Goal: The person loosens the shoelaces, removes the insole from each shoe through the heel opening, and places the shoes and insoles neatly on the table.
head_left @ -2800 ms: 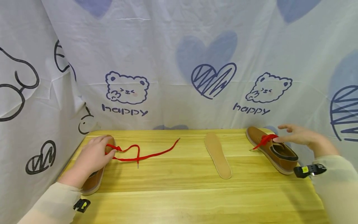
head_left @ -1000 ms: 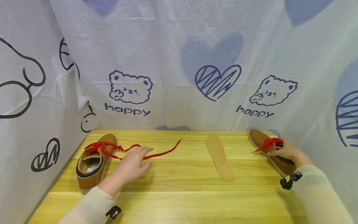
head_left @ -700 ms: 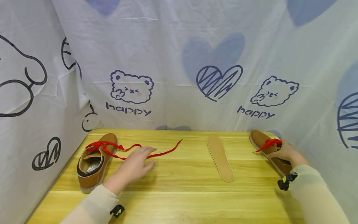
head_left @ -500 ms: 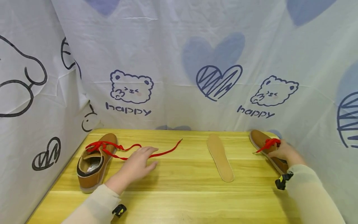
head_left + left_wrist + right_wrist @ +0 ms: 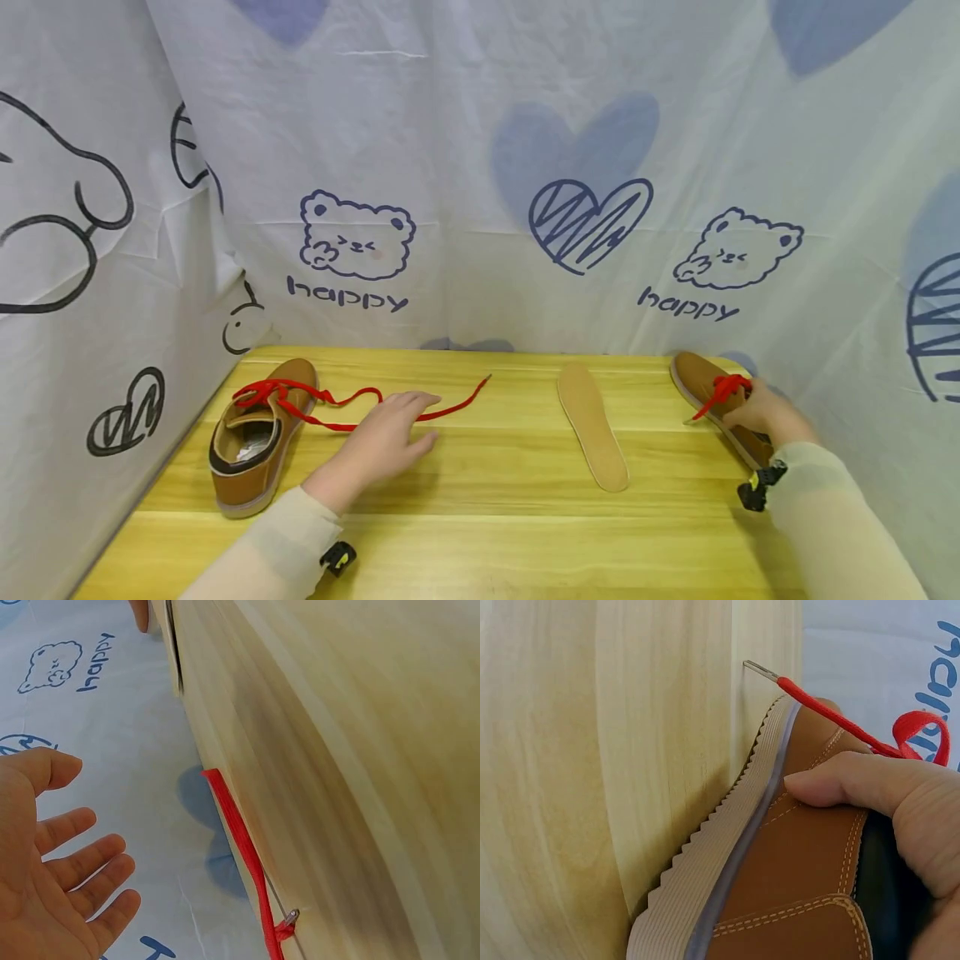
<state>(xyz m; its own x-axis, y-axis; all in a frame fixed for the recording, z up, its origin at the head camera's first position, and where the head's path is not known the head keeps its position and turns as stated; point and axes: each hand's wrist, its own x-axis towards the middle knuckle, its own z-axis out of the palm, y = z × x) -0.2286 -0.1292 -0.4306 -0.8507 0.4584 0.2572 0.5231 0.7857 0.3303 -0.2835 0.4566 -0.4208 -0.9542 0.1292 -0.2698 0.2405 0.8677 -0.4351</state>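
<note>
My left hand point(image 5: 385, 436) hovers over the table with its fingers spread and nothing in them, just above the red shoelace point(image 5: 330, 427) of the left shoe point(image 5: 247, 483). In the left wrist view the palm and loose fingers are apart from the lace point(image 5: 244, 840). On the right, my right hand point(image 5: 772, 415) grips the other brown shoe point(image 5: 701, 377), which has a red lace point(image 5: 726, 389). The right wrist view shows the thumb pressed on the shoe's brown side point(image 5: 780, 862); the other fingers are hidden behind it.
A tan insole point(image 5: 592, 429) lies flat between the two shoes. The wooden table point(image 5: 487, 542) is backed by a white printed curtain point(image 5: 465, 167), which also hangs along its left and right sides.
My left hand has left the left shoe and moved right over its lace. My right hand has come down from above and taken hold of the right shoe.
</note>
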